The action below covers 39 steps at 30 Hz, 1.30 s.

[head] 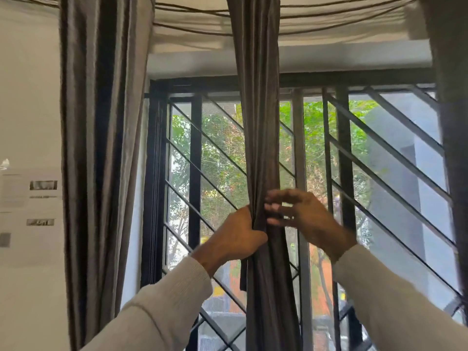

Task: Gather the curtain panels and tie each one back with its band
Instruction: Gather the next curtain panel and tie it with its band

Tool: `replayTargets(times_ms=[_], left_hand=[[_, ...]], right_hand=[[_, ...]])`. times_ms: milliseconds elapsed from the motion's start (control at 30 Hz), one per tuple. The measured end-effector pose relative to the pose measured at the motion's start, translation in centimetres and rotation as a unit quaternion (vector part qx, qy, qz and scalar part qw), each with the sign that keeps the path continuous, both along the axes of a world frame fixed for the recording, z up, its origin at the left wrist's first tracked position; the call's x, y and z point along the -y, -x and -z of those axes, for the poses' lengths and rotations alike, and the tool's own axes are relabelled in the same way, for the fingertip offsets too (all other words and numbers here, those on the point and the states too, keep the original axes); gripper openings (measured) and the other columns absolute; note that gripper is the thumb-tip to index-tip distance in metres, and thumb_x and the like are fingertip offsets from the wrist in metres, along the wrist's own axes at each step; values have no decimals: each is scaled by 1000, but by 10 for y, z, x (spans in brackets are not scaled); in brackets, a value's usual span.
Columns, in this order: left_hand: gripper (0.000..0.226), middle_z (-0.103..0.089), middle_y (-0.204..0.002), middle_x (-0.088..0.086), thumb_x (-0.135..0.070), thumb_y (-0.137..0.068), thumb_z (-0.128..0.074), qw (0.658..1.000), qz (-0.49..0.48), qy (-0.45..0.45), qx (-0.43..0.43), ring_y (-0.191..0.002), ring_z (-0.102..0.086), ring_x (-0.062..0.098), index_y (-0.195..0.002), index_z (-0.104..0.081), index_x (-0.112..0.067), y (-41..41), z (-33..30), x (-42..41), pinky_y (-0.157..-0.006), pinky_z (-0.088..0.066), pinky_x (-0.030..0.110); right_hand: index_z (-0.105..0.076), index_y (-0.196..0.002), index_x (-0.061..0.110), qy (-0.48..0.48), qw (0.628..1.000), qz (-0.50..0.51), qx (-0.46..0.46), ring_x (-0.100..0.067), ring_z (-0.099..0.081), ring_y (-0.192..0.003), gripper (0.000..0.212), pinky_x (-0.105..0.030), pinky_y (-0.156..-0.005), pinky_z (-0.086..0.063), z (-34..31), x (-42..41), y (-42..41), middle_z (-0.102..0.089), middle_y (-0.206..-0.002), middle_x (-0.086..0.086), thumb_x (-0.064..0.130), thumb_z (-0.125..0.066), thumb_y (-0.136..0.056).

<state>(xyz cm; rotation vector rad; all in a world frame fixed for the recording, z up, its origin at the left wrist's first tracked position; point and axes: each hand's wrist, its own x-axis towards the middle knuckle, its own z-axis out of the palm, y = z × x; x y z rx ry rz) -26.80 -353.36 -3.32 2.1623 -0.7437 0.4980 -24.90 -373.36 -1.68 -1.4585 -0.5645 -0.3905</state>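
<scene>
A grey-brown curtain panel [258,122] hangs gathered into a narrow bundle in front of the middle of the window. My left hand [235,236] grips the bundle from its left side at about chest height. My right hand [301,214] is just right of the bundle, its fingers spread and reaching toward the fabric; the fingertips touch or nearly touch it. A short dark strip [243,274], possibly the tie band, hangs below my left hand along the bundle's left edge. A second panel [101,148] hangs loose at the left, and a third panel [453,148] at the far right edge.
Behind the curtains is a window with a black metal grille [379,153] of upright and diagonal bars; trees and a building show outside. A white wall [27,97] with paper notices [30,198] lies to the left. Draped fabric with cords [329,19] runs overhead.
</scene>
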Motion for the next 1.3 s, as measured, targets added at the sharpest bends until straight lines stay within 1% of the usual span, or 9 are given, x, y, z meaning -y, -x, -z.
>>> replayTargets(times_ms=[200,333,500,633,767,900,1000,1167,1300], left_hand=[[32,-78,-88,-10,-16,-76,-67,997,49,38,-51,-84,-76,12,-105,-74,-28,-12,42,-1,-71,-61,29],[27,-76,-77,-12,1,-87,-65,996,38,54,-62,-74,-74,7,-90,-75,-24,-17,52,-6,-64,-56,22],[17,-67,-79,-4,-32,-87,-68,997,-78,-21,10,-68,-66,10,-87,-66,-16,-28,69,-9,-60,-55,25],[16,-57,-77,-4,-32,-96,-59,983,-150,-40,98,-75,-66,23,-85,-56,-20,-31,86,1,-67,-54,32],[24,-71,-83,-6,-41,-97,-56,985,-130,9,110,-79,-73,24,-101,-71,-23,-30,95,10,-71,-60,34],[64,-73,-72,-7,-85,-92,-45,991,-88,54,83,-69,-72,12,-85,-70,-27,-19,110,12,-66,-59,34],[66,-75,-80,-14,-94,-73,-64,996,-82,-4,46,-78,-73,4,-93,-74,-33,-17,121,12,-70,-59,25],[26,-77,-100,5,-30,-87,-79,989,-142,38,18,-94,-75,26,-107,-74,-14,-25,133,11,-80,-60,33],[27,-80,-98,-7,-35,-76,-74,990,-83,109,-27,-91,-77,15,-102,-74,-28,-27,135,4,-84,-64,43]], right_hand=[[-59,-127,12,-14,990,65,-126,-29,-75,-75,54,-31,-51,-53,94,-7,-21,-69,-120,-20,-15,-76,-84],[-67,-124,22,88,979,18,-181,-23,-62,-61,44,-22,-45,-36,140,-5,-28,-76,-102,-8,16,-87,-85],[-83,-103,16,128,965,219,-60,-15,-75,-73,31,-18,-58,-49,163,-17,-25,-81,-82,7,25,-93,-75],[-73,-108,43,268,838,471,61,-14,-72,-81,19,-31,-66,-56,186,-45,5,-72,-79,16,50,-66,-93],[-75,-117,41,279,806,504,138,-31,-66,-85,30,-42,-59,-53,220,-75,15,-66,-83,15,34,-71,-88],[-81,-118,16,263,782,540,165,-36,-67,-69,42,-43,-59,-58,245,-81,21,-78,-106,-6,25,-49,-92],[-83,-113,15,302,741,572,180,-37,-72,-74,42,-45,-63,-60,258,-89,28,-77,-115,-12,29,-56,-84],[-78,-111,26,283,766,505,280,-23,-71,-78,32,-28,-65,-59,275,-78,11,-73,-105,3,33,-51,-97],[-67,-106,51,100,868,441,206,0,-62,-83,19,-7,-64,-43,256,-59,19,-62,-108,20,38,-59,-94]])
